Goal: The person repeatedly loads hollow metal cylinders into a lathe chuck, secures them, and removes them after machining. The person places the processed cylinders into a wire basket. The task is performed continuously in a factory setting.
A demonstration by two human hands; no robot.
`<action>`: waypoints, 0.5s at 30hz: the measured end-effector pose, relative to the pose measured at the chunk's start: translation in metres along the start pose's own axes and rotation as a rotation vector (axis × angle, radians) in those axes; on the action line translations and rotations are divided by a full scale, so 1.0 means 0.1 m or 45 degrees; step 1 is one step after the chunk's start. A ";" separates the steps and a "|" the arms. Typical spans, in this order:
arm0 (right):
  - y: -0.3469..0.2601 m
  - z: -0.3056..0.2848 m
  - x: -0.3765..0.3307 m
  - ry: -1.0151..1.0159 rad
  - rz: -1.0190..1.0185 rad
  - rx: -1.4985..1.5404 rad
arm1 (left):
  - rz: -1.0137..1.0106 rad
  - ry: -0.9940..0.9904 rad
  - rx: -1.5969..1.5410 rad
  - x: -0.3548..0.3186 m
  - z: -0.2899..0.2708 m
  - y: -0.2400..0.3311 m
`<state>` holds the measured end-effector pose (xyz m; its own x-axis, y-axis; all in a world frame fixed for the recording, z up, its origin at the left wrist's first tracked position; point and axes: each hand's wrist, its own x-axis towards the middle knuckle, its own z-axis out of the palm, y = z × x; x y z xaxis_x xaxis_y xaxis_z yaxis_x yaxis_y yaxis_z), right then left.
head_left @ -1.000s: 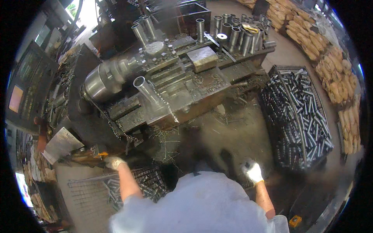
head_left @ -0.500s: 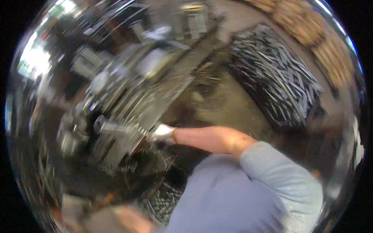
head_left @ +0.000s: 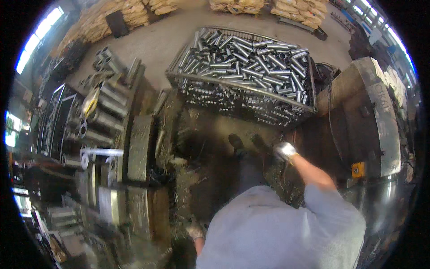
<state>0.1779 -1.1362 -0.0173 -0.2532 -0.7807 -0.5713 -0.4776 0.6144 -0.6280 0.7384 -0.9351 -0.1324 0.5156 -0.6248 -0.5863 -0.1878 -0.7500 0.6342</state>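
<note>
My right hand (head_left: 285, 151), in a white glove, hangs low at the right of my body, over the dark floor beside a machine. Motion blur smears its fingers, and nothing shows clearly in it. Down at the left of my body, my left hand (head_left: 195, 232) is partly in view. Its fingers are too small and dim to read. Ahead stands a metal crate (head_left: 215, 96) with mesh-like walls, heaped with shiny short metal tubes (head_left: 268, 62). Both hands are apart from it.
Larger tubes (head_left: 103, 119) lie on a bench at the left, beside a metal block (head_left: 139, 150). A machine with a pale panel (head_left: 387, 116) and an orange block (head_left: 358, 170) stands at the right. Stacked sacks (head_left: 298, 13) are at the back. Metal shavings litter the floor.
My view has turned left-to-right, so the crate now stands ahead and the bench lies at the left. My right hand has moved from the bench's edge to my right side.
</note>
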 end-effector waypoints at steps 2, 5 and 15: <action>0.28 -0.45 0.28 0.097 0.334 0.065 | 0.068 -0.053 0.136 0.27 0.48 0.66; 0.30 -1.05 1.11 0.350 0.048 -0.273 | 0.478 -0.244 0.274 0.66 1.32 1.87; -1.31 -3.54 6.25 0.930 -0.313 -1.283 | 1.643 -0.541 0.711 1.56 4.58 5.88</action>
<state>-0.2159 -1.7447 -0.1049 -0.3174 -0.9396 0.1282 -0.9227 0.3372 0.1867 0.3252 -1.5728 -0.0821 -0.5173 -0.8537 0.0596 -0.6604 0.4426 0.6067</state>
